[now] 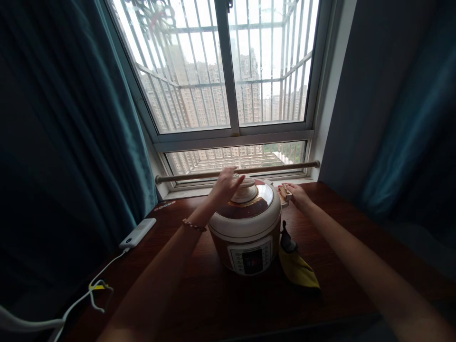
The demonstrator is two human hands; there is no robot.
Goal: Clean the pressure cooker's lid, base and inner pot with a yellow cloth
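A round electric pressure cooker [245,232] with a cream rim, brown body and front control panel stands on the dark wooden table. Its shiny brown lid carries a cream knob [245,191] on top. My left hand [225,186] is at the left of this knob, thumb apart from the fingers; whether it touches the knob is unclear. On the cooker's right, my right hand [298,195] is closed at the pale side handle [284,201], its fingertips partly hidden. A yellow and dark grey cloth item [297,268] lies against the cooker's right front.
A white power bank [138,232] with a white cable [103,270] lies on the table [185,304] at left. Behind the cooker, a horizontal rail [270,168] crosses before the barred window [233,71]. Blue curtains [81,104] hang at both sides.
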